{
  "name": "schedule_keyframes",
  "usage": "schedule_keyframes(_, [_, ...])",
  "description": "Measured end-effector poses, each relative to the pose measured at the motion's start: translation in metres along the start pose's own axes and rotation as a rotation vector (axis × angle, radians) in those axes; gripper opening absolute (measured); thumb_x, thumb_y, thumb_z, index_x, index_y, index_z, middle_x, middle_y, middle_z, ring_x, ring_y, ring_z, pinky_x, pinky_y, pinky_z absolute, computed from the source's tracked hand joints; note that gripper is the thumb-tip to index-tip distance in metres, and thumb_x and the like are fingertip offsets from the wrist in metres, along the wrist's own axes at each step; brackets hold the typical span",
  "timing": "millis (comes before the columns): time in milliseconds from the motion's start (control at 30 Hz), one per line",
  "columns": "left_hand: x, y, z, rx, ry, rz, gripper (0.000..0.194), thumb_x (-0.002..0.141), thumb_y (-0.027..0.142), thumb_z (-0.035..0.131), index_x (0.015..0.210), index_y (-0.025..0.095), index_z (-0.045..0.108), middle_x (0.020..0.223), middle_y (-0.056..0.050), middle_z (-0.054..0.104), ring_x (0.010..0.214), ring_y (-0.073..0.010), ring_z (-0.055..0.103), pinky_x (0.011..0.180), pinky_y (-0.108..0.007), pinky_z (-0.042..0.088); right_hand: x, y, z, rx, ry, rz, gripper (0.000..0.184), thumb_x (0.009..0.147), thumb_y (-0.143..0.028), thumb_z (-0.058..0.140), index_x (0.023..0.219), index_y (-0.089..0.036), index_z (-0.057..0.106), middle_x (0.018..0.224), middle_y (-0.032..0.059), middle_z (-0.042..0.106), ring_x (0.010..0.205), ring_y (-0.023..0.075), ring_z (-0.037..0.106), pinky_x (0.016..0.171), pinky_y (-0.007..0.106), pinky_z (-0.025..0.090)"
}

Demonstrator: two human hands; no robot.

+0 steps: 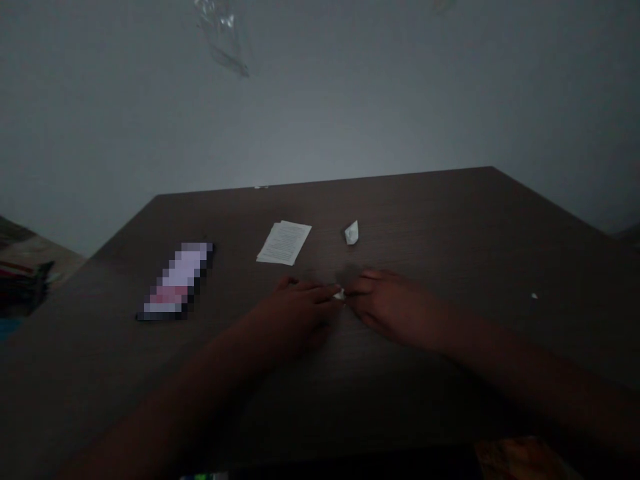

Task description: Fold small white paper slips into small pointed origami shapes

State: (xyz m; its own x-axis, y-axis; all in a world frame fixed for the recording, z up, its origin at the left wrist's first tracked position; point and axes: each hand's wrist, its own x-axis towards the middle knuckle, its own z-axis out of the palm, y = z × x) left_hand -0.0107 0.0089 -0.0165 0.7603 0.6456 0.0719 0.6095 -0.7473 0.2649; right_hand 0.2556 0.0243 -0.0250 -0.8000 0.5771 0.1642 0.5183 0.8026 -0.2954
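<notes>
Between my fingertips, near the middle of the table, is a small white piece of paper (339,294), mostly covered by the fingers. My left hand (303,310) is closed on it from the left, palm down. From the right, the fingers of my right hand (385,303) pinch at the same paper. Just beyond the hands stands a small folded white paper piece (352,233) with a pointed tip. A stack of printed paper sheets (284,243) lies flat, farther off and left of it.
A phone (177,280) with a lit, blurred-out screen lies at the left of the dark wooden table (430,213). A tiny white scrap (534,295) rests at the right. Behind the table rises a pale wall (350,100), with a clear plastic bag (225,33) high up.
</notes>
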Motion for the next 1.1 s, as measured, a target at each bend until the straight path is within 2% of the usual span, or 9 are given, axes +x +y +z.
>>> schedule_keyframes(200, [0.003,0.007,-0.005,0.111,-0.14,-0.023,0.057,0.097,0.014,0.074,0.151,0.032,0.073,0.168,-0.01,0.068,0.145,-0.0404,0.068,0.117,-0.056,0.051,-0.001,-0.001,-0.003,-0.041,-0.045,0.0,0.024,0.104,-0.011,0.067,0.109,-0.026,0.086,0.11,0.0088,0.085,0.108,0.0305,0.074,0.107,0.049,0.058])
schedule_keyframes(367, [-0.001,0.009,0.003,0.156,-0.037,0.001,0.046,0.097,0.017,0.076,0.141,0.031,0.078,0.161,-0.012,0.071,0.143,-0.0435,0.065,0.123,-0.067,0.044,-0.001,-0.003,-0.005,-0.047,-0.055,0.007,0.024,0.108,-0.014,0.063,0.117,-0.022,0.084,0.114,0.0109,0.085,0.109,0.0318,0.074,0.106,0.051,0.059])
schedule_keyframes(433, [-0.003,0.008,0.006,0.179,0.002,-0.013,0.042,0.099,0.019,0.076,0.139,0.032,0.079,0.157,-0.012,0.072,0.141,-0.0416,0.065,0.125,-0.067,0.042,-0.001,-0.005,-0.006,-0.043,-0.056,0.017,0.025,0.108,-0.014,0.062,0.118,-0.02,0.084,0.116,0.0119,0.084,0.11,0.033,0.074,0.106,0.053,0.059])
schedule_keyframes(567, [-0.006,0.002,0.008,0.169,0.008,0.016,0.045,0.101,0.016,0.073,0.143,0.032,0.077,0.149,-0.011,0.074,0.134,-0.038,0.068,0.124,-0.064,0.043,-0.002,-0.008,-0.005,-0.034,-0.051,0.04,0.026,0.107,-0.012,0.063,0.123,-0.019,0.083,0.121,0.0133,0.083,0.114,0.0344,0.074,0.108,0.054,0.059])
schedule_keyframes(733, [-0.008,-0.003,0.007,0.103,0.055,0.044,0.036,0.101,0.012,0.072,0.13,0.03,0.08,0.139,-0.006,0.079,0.13,-0.0344,0.072,0.13,-0.065,0.037,-0.003,-0.013,0.004,-0.123,-0.014,0.103,0.031,0.106,-0.016,0.069,0.133,-0.022,0.082,0.14,0.0144,0.08,0.124,0.037,0.072,0.109,0.054,0.06])
schedule_keyframes(933, [-0.007,0.001,0.001,0.139,-0.02,0.032,0.034,0.105,0.014,0.069,0.134,0.03,0.077,0.143,-0.005,0.079,0.132,-0.0327,0.072,0.128,-0.067,0.038,-0.003,-0.023,0.003,-0.244,-0.091,0.151,0.038,0.112,-0.02,0.061,0.147,-0.019,0.077,0.15,0.0159,0.076,0.128,0.0393,0.071,0.104,0.054,0.061])
schedule_keyframes(1100, [-0.001,0.005,0.0,0.156,-0.048,-0.03,0.032,0.104,0.015,0.071,0.132,0.028,0.078,0.138,-0.005,0.081,0.129,-0.033,0.075,0.129,-0.07,0.037,-0.004,-0.021,0.006,-0.286,-0.059,0.139,0.04,0.111,-0.019,0.063,0.149,-0.021,0.076,0.151,0.0145,0.075,0.131,0.0371,0.071,0.106,0.049,0.06])
